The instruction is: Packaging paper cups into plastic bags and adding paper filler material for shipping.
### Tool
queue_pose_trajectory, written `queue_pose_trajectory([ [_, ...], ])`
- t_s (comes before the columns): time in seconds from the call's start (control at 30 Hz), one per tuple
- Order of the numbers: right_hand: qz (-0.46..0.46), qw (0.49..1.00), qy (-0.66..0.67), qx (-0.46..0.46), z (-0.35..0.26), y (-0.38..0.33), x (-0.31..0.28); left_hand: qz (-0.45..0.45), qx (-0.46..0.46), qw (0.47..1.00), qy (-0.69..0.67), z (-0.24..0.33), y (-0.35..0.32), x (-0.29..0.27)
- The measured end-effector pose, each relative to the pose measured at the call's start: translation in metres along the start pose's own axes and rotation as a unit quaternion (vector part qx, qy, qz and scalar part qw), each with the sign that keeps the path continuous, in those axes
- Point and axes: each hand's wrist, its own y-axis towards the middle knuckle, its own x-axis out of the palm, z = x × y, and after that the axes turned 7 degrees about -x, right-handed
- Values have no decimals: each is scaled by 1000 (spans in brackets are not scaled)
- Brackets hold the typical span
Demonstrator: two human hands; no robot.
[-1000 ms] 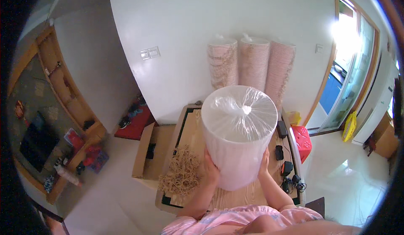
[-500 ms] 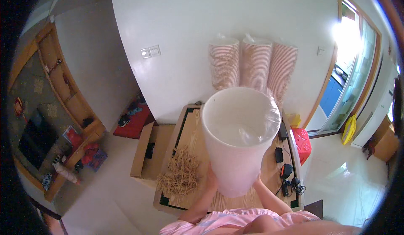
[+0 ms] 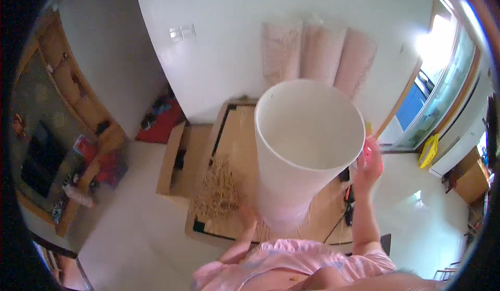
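Note:
A tall white tub, tapering like a giant paper cup (image 3: 291, 187), rises in front of me above the wooden table (image 3: 242, 135), its wide round mouth facing up. Its inside looks pale and smooth. My right hand (image 3: 369, 166) is raised by the right side of the rim, fingers up and apart though blurred; whether it touches the rim is unclear. Low at the tub's left side is my left hand (image 3: 248, 217), close to a heap of tan straw-like strands (image 3: 216, 189). Motion smears its fingers, and its contact with the tub cannot be made out.
Three tall wrapped stacks of pinkish, ridged cups or bowls (image 3: 323, 49) stand behind the tub against the wall. An open cardboard box (image 3: 192, 153) is left of the table. Black adapters and cables (image 3: 349, 215) lie at its right edge. A yellow bag (image 3: 428, 151) is by the door.
My right hand has gone from the tub's lower side up beside its rim. My left hand has shifted slightly left. Clear film seen at the rim earlier no longer shows. The view has tilted.

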Motion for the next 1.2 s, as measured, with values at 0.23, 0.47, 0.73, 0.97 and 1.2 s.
queue_pose_trajectory([
  [0.23,-197,857,-177,-443,-141,71,33,122,-69,987,-79,67,-44,23],
  [0.47,-190,913,-109,-344,-84,125,49,-5,-140,983,-119,-16,-4,12],
  [0.73,-124,957,-152,-213,-10,141,19,-118,-217,921,-301,-11,21,55],
  [0.97,-98,973,-179,-111,22,139,-9,-243,-97,917,-301,49,41,87],
  [1.2,-64,986,-145,-40,56,134,-26,-301,9,941,-154,158,15,94],
])
